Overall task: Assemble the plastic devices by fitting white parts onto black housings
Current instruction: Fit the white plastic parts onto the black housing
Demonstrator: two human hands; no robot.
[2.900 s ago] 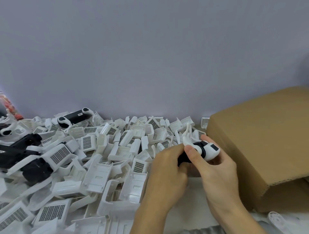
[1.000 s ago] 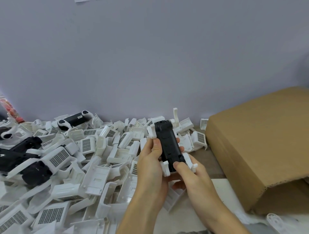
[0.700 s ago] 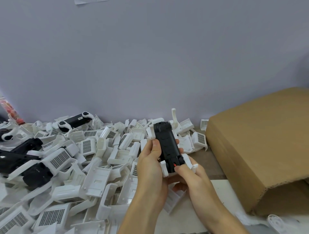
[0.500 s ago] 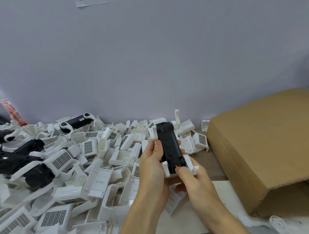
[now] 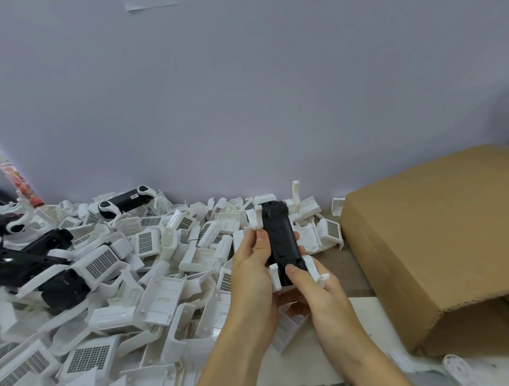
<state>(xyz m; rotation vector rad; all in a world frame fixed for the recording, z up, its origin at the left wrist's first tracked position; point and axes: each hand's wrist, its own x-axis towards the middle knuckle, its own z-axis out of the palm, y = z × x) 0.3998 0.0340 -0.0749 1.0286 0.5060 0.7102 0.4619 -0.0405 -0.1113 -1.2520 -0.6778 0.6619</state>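
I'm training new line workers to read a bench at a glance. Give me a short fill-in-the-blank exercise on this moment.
1. Both hands hold one ____ housing with white parts clipped at its ends.
2. The right hand presses its ____ on the housing's near end.
3. The left hand grips the housing above a pile of loose ____ parts.
4. The big box on the right is made of ____.

Missing words: black; thumb; white; cardboard

sticker on assembled black device (image 5: 125,203): white, print too small to read
paper on wall (image 5: 150,3): cut off, nothing legible
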